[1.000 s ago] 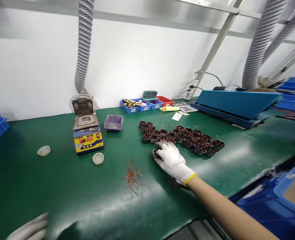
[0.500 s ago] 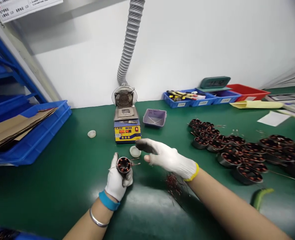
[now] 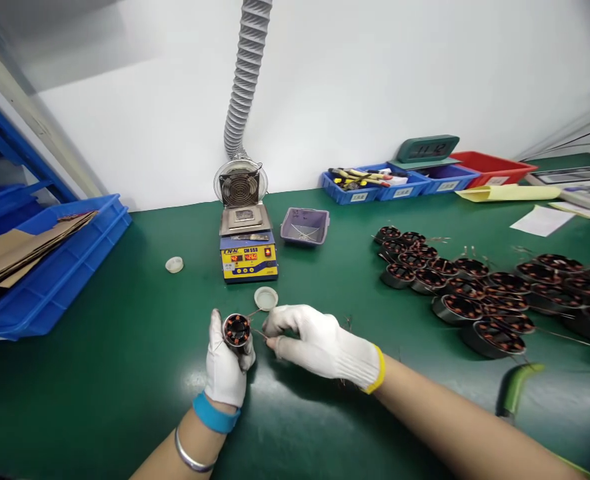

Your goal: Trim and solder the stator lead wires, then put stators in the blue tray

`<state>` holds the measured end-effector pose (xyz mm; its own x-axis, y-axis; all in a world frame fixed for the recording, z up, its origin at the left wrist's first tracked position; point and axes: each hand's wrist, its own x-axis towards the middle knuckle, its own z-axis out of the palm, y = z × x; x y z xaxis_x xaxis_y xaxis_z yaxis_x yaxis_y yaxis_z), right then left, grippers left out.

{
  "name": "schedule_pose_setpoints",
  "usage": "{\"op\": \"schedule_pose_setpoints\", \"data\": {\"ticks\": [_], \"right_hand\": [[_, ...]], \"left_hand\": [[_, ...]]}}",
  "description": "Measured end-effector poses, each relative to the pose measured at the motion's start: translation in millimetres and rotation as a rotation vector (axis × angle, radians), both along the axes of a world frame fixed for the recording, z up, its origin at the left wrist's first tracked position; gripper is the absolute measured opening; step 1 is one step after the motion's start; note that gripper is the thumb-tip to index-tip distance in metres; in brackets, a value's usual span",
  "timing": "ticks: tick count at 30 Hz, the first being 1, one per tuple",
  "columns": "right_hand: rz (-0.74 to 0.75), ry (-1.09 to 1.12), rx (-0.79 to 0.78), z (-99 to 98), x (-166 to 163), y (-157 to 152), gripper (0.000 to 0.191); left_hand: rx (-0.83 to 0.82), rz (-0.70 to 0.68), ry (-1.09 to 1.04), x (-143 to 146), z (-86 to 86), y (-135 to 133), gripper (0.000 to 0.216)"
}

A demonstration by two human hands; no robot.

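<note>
My gloved left hand is wrapped round a motor stator, a dark metal ring with copper windings inside, its open face turned up toward me. Thin wire leads stick out from its right side. On that side my gloved right hand has its thumb and forefinger pinched at the end of one lead. Just beyond the hands lies a small round white dish. Behind it stands a yellow and blue solder pot with a lit red display.
Several more stators cover the right side. Green-handled pliers lie near the front right. A purple tray stands beside the pot, under a grey duct hose. A blue bin with cardboard fills the left.
My right hand has come down and left from above the table, and its fingers have closed on a lead of the stator. The left hand keeps its hold. The view has shifted slightly.
</note>
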<state>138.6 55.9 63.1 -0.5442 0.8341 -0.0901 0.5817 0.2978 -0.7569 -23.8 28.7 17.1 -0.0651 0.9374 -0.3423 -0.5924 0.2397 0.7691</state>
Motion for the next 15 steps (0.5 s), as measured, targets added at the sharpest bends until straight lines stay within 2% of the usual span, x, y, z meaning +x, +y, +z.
{"op": "schedule_pose_setpoints", "data": {"ticks": [2,6,11,15], "right_hand": [[0.011,-0.036,-0.019,4.7,6.0,3.1,0.014],[-0.168,0.098,0.038,-2.7,8.5,14.2,0.022],[-0.022,0.377,0.097,-18.2,-2.5,16.5,0.014],[-0.017,0.334,0.259,-10.2,-0.6,9.8,0.011]], "left_hand": [[0.022,0.015,-0.048,0.2,4.7,0.7,0.055],[-0.006,-0.079,-0.151,0.1,10.0,0.5,0.058],[-0.032,-0.168,-0.165,1.9,6.4,-0.3,0.058],[-0.094,-0.307,-0.137,2.9,5.5,0.4,0.06]]}}
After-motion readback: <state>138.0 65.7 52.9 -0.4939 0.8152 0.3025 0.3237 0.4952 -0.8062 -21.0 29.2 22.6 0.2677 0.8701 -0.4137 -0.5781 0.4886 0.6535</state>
